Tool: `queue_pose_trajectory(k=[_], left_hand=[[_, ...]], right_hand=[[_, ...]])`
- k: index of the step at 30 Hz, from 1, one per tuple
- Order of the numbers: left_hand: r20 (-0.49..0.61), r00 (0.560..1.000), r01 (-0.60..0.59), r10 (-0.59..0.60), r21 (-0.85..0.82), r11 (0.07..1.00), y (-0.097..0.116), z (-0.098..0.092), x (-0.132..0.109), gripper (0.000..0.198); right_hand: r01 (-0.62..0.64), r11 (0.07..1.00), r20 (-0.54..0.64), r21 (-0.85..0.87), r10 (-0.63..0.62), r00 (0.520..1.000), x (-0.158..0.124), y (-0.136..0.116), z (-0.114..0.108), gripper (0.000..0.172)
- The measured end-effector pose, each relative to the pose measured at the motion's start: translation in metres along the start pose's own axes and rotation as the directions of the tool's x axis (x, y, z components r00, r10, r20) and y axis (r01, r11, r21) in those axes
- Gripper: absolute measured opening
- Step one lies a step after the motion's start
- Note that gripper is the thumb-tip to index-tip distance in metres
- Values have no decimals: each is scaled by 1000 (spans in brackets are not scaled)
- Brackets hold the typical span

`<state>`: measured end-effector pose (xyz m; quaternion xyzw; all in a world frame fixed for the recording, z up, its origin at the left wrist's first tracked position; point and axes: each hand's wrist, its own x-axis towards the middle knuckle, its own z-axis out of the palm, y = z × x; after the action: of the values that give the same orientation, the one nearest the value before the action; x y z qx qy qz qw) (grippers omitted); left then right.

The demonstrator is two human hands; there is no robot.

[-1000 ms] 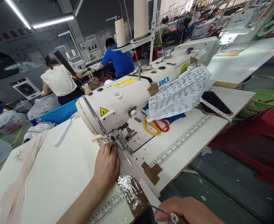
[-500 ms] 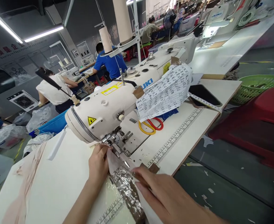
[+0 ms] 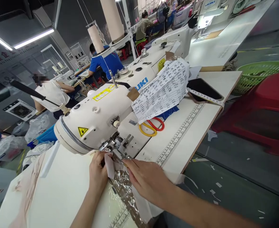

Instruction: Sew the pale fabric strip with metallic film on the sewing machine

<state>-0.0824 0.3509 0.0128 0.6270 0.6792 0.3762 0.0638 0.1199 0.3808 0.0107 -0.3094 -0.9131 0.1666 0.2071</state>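
Note:
My left hand (image 3: pixel 98 171) is closed on the edge of a thin white fabric (image 3: pixel 109 166), close against the sewing head of a white sewing machine (image 3: pixel 92 126). Beside the metal feed parts (image 3: pixel 117 144), my right hand (image 3: pixel 146 179) is closed with its fingertips pinching the same fabric, which hangs down below the palm; the exact grip is partly hidden. Between the hands, shiny clear film over brown tape (image 3: pixel 125 186) covers the machine bed's front. Yellow and red scissor handles (image 3: pixel 151 126) show beyond the right hand.
Handwritten paper sheets (image 3: pixel 163 91) hang on the machine. A dark phone (image 3: pixel 204 90) and white tape measure (image 3: pixel 206 97) lie at the right. Pale pink fabric (image 3: pixel 30 190) drapes over the table at left. A red stool (image 3: pixel 268 110) and green basket (image 3: pixel 263 71) stand right. Co-workers sit behind.
My right hand has moved forward and left, closer to the machine's feed parts, and the fabric has shifted with it. My left hand stays by the sewing head. The view has turned slightly.

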Motion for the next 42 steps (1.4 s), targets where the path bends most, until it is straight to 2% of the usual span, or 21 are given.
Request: queue_pose_trajectory(k=[16, 22, 27, 33, 38, 40, 42], left_hand=[[21, 1000, 21, -21, -25, 999, -5, 0, 2, 20], [26, 995, 97, -97, 14, 995, 4, 2, 3, 28], [13, 995, 100, -101, 47, 994, -1, 3, 4, 27], [-7, 992, 125, -126, -67, 990, -3, 2, 4, 25], [-31, 999, 38, -39, -17, 999, -4, 1, 2, 24], [-45, 997, -55, 57, 44, 997, -6, 1, 1, 21], [-63, 978, -191, 199, 111, 975, -7, 2, 1, 13]], right_hand=[[4, 999, 53, -51, -1, 999, 5, -2, -4, 27], [25, 996, 37, -84, -22, 999, 5, -1, 0, 30], [49, 995, 6, -92, -49, 999, 4, 0, 5, 29], [33, 996, -18, -85, -34, 999, 2, 1, 7, 28], [12, 996, -13, -92, -13, 1000, 2, -1, 3, 26], [8, 995, -11, -99, -9, 1000, 3, -2, 3, 25], [7, 994, -10, -107, -8, 1000, 5, -3, 4, 25]])
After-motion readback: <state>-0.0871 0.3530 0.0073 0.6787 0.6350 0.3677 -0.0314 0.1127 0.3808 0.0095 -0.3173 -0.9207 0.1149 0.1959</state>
